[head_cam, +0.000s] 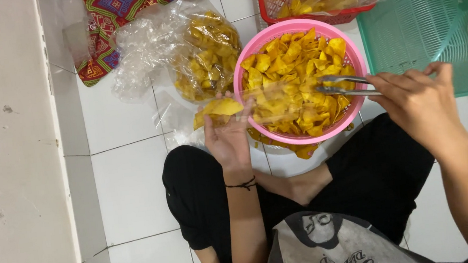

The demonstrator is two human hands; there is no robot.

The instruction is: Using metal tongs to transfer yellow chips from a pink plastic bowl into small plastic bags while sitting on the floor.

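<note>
Head view: right hand (pixel 419 103) pinches metal tongs (pixel 340 86) over the pink basket (pixel 249 51) of yellow chips (pixel 288 65); left hand (pixel 228 138) grips a clear bag (pixel 221 109) of chips.

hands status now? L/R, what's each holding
Left hand: closed on a clear bag with a few yellow chips in it, beside the pink basket.
Right hand: closed on metal tongs, tips over the basket's chips.

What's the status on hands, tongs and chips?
Right hand grips metal tongs over pink basket of yellow chips. Left hand holds clear bag with chips at basket rim. Nothing blocking.
</note>
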